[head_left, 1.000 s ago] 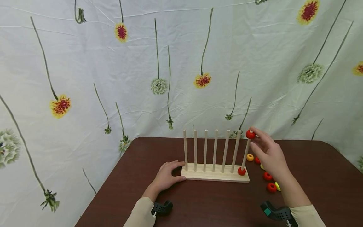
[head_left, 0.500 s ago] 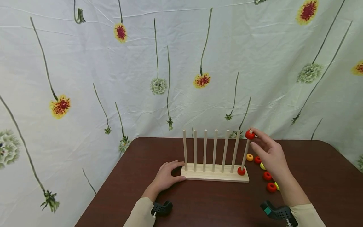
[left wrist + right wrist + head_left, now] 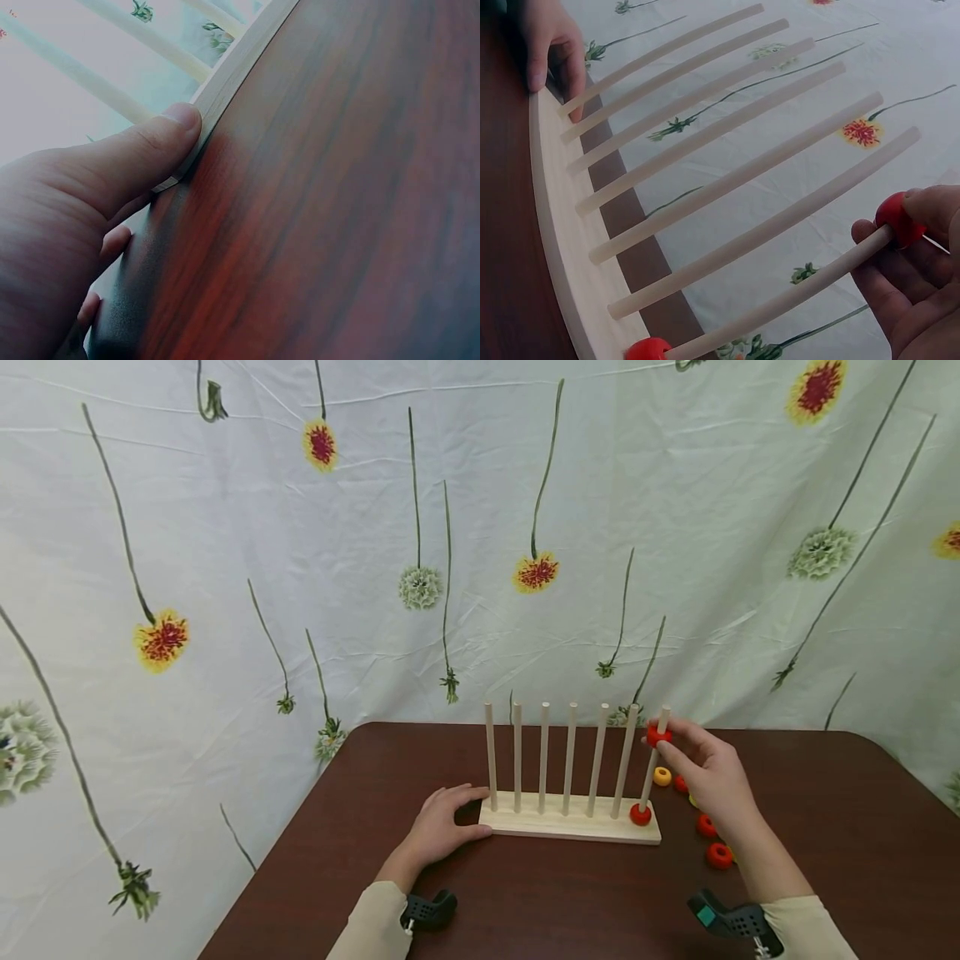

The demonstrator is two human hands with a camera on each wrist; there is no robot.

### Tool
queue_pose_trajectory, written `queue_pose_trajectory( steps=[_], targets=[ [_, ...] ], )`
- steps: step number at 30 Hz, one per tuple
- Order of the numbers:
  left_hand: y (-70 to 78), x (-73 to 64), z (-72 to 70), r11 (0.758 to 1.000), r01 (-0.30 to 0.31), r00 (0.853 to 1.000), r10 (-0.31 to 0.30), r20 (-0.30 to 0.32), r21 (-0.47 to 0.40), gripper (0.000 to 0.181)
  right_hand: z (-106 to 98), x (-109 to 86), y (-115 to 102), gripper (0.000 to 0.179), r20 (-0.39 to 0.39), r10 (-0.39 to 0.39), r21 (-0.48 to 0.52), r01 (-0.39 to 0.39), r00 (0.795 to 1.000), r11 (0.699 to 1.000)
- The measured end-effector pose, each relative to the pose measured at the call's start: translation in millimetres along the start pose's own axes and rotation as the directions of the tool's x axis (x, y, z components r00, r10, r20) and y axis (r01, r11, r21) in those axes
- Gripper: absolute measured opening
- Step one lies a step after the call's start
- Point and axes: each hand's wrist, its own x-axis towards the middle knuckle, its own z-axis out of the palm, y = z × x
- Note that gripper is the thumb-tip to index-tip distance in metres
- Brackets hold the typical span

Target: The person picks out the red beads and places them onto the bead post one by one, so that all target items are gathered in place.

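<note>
A pale wooden base (image 3: 570,827) with several upright pegs stands on the table. My left hand (image 3: 438,827) grips its left end between thumb and fingers; the thumb (image 3: 169,131) presses the front edge in the left wrist view. At the rightmost peg (image 3: 649,772), my right hand (image 3: 712,772) pinches a red bead (image 3: 658,736) threaded on the peg, a little below its top. The same pinched bead (image 3: 900,220) shows the peg passing into it in the right wrist view. Another red bead (image 3: 641,814) sits at the foot of that peg.
Loose beads lie on the table to the right of the base: a yellow-orange one (image 3: 662,777) and several red ones, such as the nearest (image 3: 719,856). My right forearm partly covers them. A flowered white cloth (image 3: 360,543) hangs behind the dark brown table (image 3: 555,893).
The red bead in my right hand has slid down from the top of the rightmost peg, so the peg's tip now shows above it. My left hand has stayed put.
</note>
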Motion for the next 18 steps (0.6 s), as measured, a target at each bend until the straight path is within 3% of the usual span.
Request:
queue_pose_trajectory(
  steps=[8, 13, 18],
  targets=[
    [-0.6, -0.2, -0.1, 1.0, -0.005, 1.0, 0.005, 0.001, -0.004, 0.056, 4, 2.7, 10, 0.041, 0.047, 0.027, -0.001, -0.027, 0.999, 1.0],
    [-2.9, -0.9, 0.4, 1.0, 0.002, 1.0, -0.002, 0.003, -0.004, 0.056, 10, 4.5, 17, 0.035, 0.1, 0.009, 0.054, -0.014, 0.995, 0.998],
    [-4.4, -0.3, 1.0, 1.0, 0.007, 1.0, -0.007, 0.002, 0.002, 0.057, 15, 5.6, 21, 0.034, 0.124, 0.0, 0.034, -0.004, 0.992, 0.999]
  ],
)
